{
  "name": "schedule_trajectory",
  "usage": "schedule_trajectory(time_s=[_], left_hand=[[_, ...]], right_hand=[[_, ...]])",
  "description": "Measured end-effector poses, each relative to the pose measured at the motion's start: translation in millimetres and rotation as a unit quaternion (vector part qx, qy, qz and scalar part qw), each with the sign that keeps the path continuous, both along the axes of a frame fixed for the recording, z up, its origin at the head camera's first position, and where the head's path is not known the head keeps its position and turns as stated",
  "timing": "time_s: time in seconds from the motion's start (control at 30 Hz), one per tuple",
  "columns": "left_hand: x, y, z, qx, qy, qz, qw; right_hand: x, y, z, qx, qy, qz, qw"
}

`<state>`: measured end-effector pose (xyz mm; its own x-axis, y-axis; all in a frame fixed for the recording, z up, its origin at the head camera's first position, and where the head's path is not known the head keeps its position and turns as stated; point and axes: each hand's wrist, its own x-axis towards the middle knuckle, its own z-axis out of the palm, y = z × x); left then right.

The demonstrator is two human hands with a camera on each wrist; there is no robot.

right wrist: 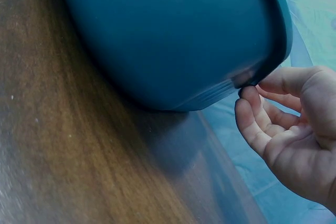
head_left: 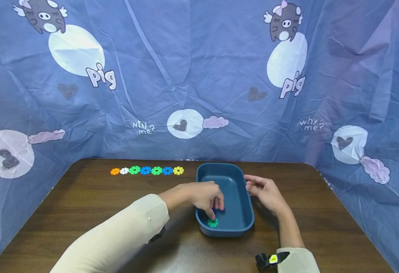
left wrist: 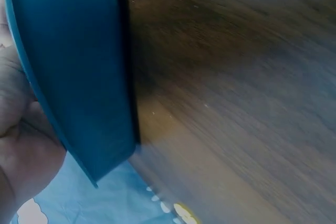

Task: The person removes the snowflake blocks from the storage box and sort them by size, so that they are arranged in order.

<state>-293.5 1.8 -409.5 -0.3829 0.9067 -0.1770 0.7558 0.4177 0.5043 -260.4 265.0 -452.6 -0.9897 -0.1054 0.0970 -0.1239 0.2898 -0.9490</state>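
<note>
My left hand [head_left: 207, 197] reaches over the left rim into a blue plastic bin [head_left: 235, 223]. Its thumb tip is at a green flower-shaped disc [head_left: 213, 223] on the bin floor. Between thumb and fingers, which stand apart, a dark blue bit shows, mostly hidden. In the left wrist view the bin wall [left wrist: 73, 66] hides the fingertips. My right hand [head_left: 265, 193] is at the bin's right side; in the right wrist view its bent fingers [right wrist: 249, 114] pinch the bin's rim edge.
A row of several flower-shaped discs lies at the back left of the brown wooden table [head_left: 117, 201], from an orange disc [head_left: 115, 171] to a yellow disc [head_left: 178, 170]. Behind the table hangs a blue printed cloth [head_left: 216, 68].
</note>
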Motion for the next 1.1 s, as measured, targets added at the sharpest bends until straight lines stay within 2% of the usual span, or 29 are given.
schedule_trajectory(time_s=[0.17,0.33,0.67,0.93,1.1], left_hand=[[0.2,11.2,-4.0,-0.048,0.005,-0.009,0.9988],[0.9,17.7,-7.6,-0.067,0.001,-0.015,0.9976],[4.6,26.9,-9.5,-0.057,0.03,-0.018,0.9977],[-1.9,31.0,-16.2,-0.023,0.019,0.011,0.9995],[-6.1,31.6,-18.4,-0.009,0.023,0.027,0.9993]], right_hand=[[0.8,-0.4,0.3,-0.002,0.001,-0.002,1.0],[0.9,-1.7,-0.1,0.001,0.002,-0.001,1.0],[0.3,0.1,0.2,0.003,-0.003,-0.005,1.0],[0.1,1.0,-1.1,0.001,-0.002,-0.001,1.0],[-0.3,-0.4,-0.1,0.005,-0.002,-0.003,1.0]])
